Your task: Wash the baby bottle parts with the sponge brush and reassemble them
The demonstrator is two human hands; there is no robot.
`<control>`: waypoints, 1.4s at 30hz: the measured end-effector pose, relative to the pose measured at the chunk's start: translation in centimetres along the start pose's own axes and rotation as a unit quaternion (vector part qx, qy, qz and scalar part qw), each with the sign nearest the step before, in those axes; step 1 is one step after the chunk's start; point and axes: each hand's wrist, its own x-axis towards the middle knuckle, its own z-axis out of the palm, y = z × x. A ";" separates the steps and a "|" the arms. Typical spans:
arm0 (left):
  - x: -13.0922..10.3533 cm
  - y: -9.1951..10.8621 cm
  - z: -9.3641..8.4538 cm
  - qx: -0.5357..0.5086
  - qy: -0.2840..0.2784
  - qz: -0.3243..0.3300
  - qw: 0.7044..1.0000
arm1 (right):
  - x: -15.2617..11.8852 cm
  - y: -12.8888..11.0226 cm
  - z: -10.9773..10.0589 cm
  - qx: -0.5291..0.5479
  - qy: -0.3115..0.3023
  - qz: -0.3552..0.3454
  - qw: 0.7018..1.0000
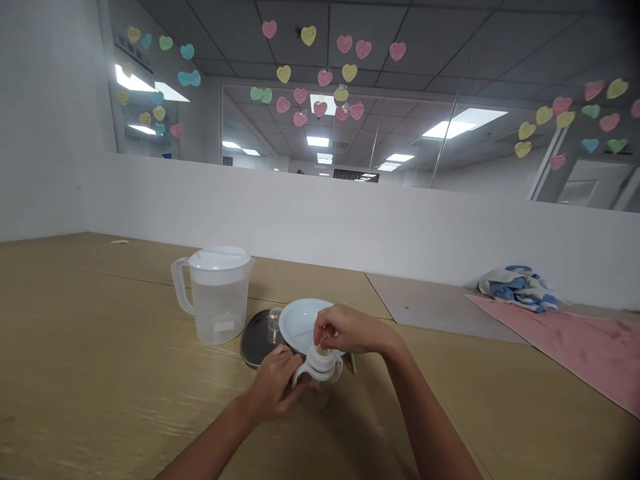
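A baby bottle (320,365) with a white collar and white side handles stands in front of me, its lower body partly hidden by my left hand. My left hand (280,381) is closed around the bottle at its left handle. Over the top, my right hand (349,329) has its fingers pinched on the bottle's nipple (324,349), which they mostly cover. Just behind the bottle sits a white bowl (295,323), partly hidden by my right hand. A clear dome-shaped cap (274,320) is on a dark tray (253,340) to the left of the bowl.
A lidded clear plastic pitcher (219,300) with a white handle stands left of the tray. A thin green item (353,363) shows beside the bowl. At the right are a pink cloth (565,340) and a crumpled blue-and-white cloth (517,288). A white wall (300,213) bounds the table's back.
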 end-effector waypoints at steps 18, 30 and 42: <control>0.1 0.1 -0.1 0.018 0.007 0.008 1.000 | 0.5 0.2 0.4 0.002 0.018 0.016 1.000; 0.0 -0.1 0.1 0.027 0.019 0.004 0.999 | 0.7 -0.1 1.1 -0.050 0.022 0.101 0.993; 0.2 0.5 1.5 -0.012 0.042 -0.070 0.997 | 1.2 -1.7 2.3 -0.154 0.018 0.097 0.983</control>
